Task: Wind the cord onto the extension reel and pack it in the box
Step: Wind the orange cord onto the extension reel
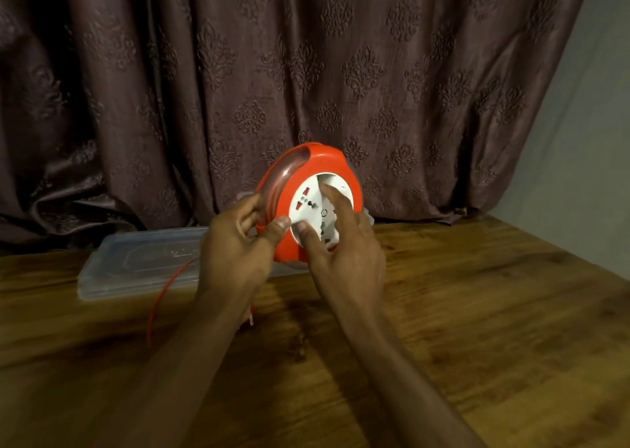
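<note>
Socket markings unreadable. Extension reel (317, 161) rim clamped by left hand (235, 253); white face gripped by right hand (344, 253), fingers (335, 197) spread.

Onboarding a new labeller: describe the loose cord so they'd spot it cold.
On the brown wooden table, find the clear plastic container at left. A thin red cord runs from behind the left hand across its near edge and down the tabletop. Unlike the bulky orange-red reel, it is a single slim line.
</note>
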